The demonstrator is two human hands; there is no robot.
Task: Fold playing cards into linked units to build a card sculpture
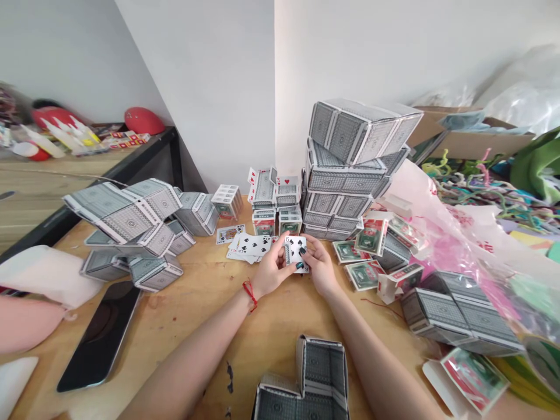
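Between my hands is a playing card (296, 249), a six of spades facing up, with a patterned card back showing along its left side. My left hand (275, 269) grips it from the left, thumb across its lower edge. My right hand (320, 265) holds the right edge, with the thumb on the card's face. Loose playing cards (249, 247) lie face up in a spread just left of my hands. Behind them are card boxes (263, 221) with cards folded over and around them. A tall stack of card-built blocks (345, 175) rises right behind my right hand.
More card-built blocks (131, 216) stand left, near a black phone (102, 335). An L-shaped card block (321, 367) sits between my forearms. Card packs (365, 274), a card block (459, 318) and pink plastic (472, 233) crowd the right. A wall (245, 87) stands behind.
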